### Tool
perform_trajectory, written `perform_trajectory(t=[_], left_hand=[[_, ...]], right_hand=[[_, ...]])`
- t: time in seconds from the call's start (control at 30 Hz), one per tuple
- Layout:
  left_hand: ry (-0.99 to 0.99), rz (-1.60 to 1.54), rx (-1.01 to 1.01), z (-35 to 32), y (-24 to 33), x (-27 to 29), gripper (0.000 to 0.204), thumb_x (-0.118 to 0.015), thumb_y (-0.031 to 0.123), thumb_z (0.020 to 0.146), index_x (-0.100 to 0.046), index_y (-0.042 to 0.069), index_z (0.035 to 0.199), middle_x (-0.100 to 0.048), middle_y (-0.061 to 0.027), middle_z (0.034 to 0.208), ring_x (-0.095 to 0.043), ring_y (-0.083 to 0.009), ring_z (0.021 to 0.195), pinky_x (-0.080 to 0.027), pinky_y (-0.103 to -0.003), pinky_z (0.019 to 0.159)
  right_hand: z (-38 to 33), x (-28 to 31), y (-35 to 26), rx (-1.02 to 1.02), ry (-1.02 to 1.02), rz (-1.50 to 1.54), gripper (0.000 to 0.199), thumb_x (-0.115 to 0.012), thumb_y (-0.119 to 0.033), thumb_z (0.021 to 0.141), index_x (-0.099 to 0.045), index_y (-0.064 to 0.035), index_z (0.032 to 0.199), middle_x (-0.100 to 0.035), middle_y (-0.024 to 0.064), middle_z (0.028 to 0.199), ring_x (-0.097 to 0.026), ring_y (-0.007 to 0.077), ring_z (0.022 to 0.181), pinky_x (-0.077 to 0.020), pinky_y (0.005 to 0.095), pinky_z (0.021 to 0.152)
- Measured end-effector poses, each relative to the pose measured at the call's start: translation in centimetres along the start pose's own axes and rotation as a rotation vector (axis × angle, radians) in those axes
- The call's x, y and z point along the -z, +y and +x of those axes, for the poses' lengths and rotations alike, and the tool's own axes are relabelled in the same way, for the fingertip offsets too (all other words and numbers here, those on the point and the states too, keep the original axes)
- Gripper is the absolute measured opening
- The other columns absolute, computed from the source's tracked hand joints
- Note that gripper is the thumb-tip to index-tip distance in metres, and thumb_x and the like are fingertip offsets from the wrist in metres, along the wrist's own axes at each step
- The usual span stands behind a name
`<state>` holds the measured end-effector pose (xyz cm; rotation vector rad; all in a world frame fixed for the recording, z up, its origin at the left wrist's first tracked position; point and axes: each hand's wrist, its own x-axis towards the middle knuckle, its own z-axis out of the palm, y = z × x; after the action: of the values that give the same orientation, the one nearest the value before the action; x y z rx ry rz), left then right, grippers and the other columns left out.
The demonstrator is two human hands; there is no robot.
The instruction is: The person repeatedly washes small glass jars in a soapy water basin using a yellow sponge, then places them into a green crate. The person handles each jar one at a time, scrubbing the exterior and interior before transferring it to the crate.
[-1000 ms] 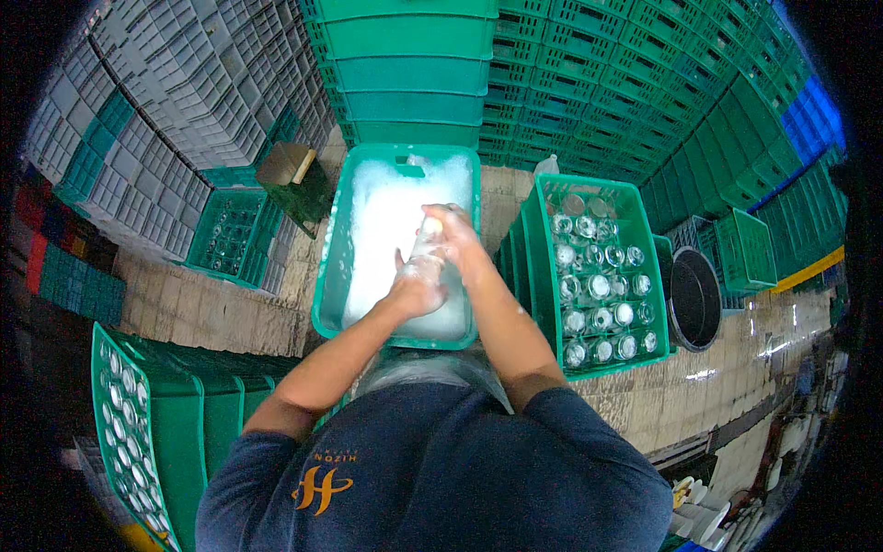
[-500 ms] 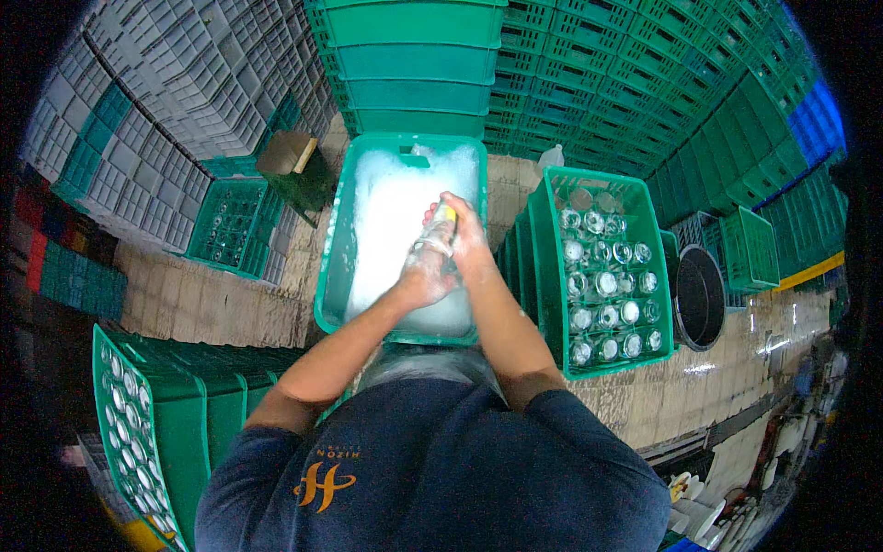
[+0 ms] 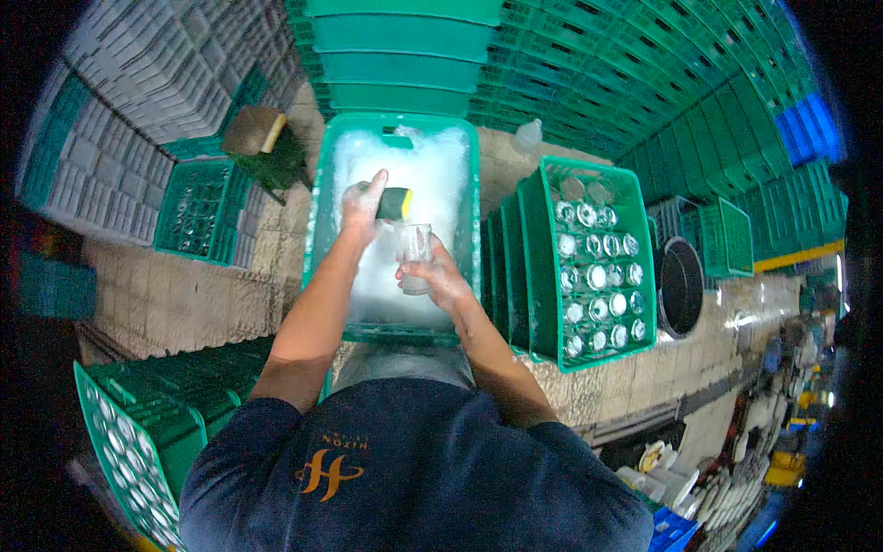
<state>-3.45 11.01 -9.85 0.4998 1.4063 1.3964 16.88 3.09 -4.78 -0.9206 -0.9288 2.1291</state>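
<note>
While the left hand (image 3: 361,204) grips a sponge (image 3: 395,203) and the right hand (image 3: 434,276) holds a glass (image 3: 414,247) above the foam-filled tub (image 3: 317,212), washing appears midway, with a crate (image 3: 644,267) right of the tub already full of glasses.

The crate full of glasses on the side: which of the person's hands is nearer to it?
Right. The right hand, holding a clear glass, is nearer the green crate of glasses; the left hand, gripping a sponge, is farther off, over the foamy tub.

Green crate (image 3: 589,262) at right holds rows of glass jars (image 3: 598,276). Black round tub (image 3: 681,287) stands beside it. Stacked green crates (image 3: 589,83) behind; grey crates (image 3: 138,83) left. Tiled floor (image 3: 184,294).
</note>
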Motion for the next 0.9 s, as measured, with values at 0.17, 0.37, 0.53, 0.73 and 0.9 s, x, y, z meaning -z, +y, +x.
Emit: perform_trajectory(t=[0.17,0.37,0.53,0.73,0.9], left_hand=[[-0.225,1.640,-0.560,3.2,-15.0,5.6,0.045,-0.052,0.029,0.097,-0.059,-0.001,0.129,-0.060,-0.0268,0.132,-0.057,-0.0372,0.126,-0.041,-0.051,0.108],[-0.535,1.144,0.259,-0.3,-16.6,5.1,0.042,-0.059,0.011,0.084,-0.042,-0.002,0.121,-0.053,-0.0244,0.118,-0.060,-0.0352,0.108,-0.047,-0.047,0.090],[-0.306,0.605,-0.528,-6.0,-2.6,-1.3,0.028,-0.073,0.023,0.084,-0.065,0.005,0.103,-0.072,-0.0132,0.101,-0.069,-0.0242,0.090,-0.055,-0.037,0.073],[-0.021,0.825,-0.390,-7.7,3.2,-4.6,0.049,-0.064,0.018,0.085,-0.058,0.005,0.132,-0.070,-0.0226,0.107,-0.070,-0.0395,0.090,-0.057,-0.044,0.084],[0.034,0.941,-1.021,-8.4,4.6,-3.0,0.045,-0.060,0.025,0.090,-0.058,0.004,0.130,-0.070,-0.0231,0.107,-0.068,-0.0433,0.092,-0.056,-0.049,0.085]], right_hand=[[-2.0,0.8,0.0,0.053,0.107,0.240,0.091,-0.077,-0.022,0.087,-0.018,-0.0281,0.157,-0.057,0.0122,0.127,-0.068,0.0304,0.090,-0.0607,0.0470,0.070],[0.0,2.1,1.2,0.137,0.312,0.518,0.061,-0.055,-0.059,0.096,-0.038,-0.0268,0.145,-0.060,0.0099,0.121,-0.067,0.0320,0.091,-0.0584,0.0502,0.072],[4.0,3.1,0.2,0.215,0.489,0.480,0.071,-0.052,-0.071,0.092,-0.044,-0.0168,0.138,-0.061,0.0089,0.117,-0.066,0.0265,0.092,-0.0556,0.0467,0.080],[8.9,-1.4,1.0,0.157,0.399,0.540,0.096,-0.042,-0.083,0.088,-0.045,-0.0073,0.147,-0.058,0.0098,0.136,-0.057,0.0280,0.122,-0.0476,0.0429,0.103],[10.2,-1.8,0.0,0.266,0.294,-0.006,0.085,-0.039,-0.077,0.093,-0.051,-0.0074,0.140,-0.062,0.0095,0.130,-0.061,0.0267,0.117,-0.0485,0.0418,0.102]])
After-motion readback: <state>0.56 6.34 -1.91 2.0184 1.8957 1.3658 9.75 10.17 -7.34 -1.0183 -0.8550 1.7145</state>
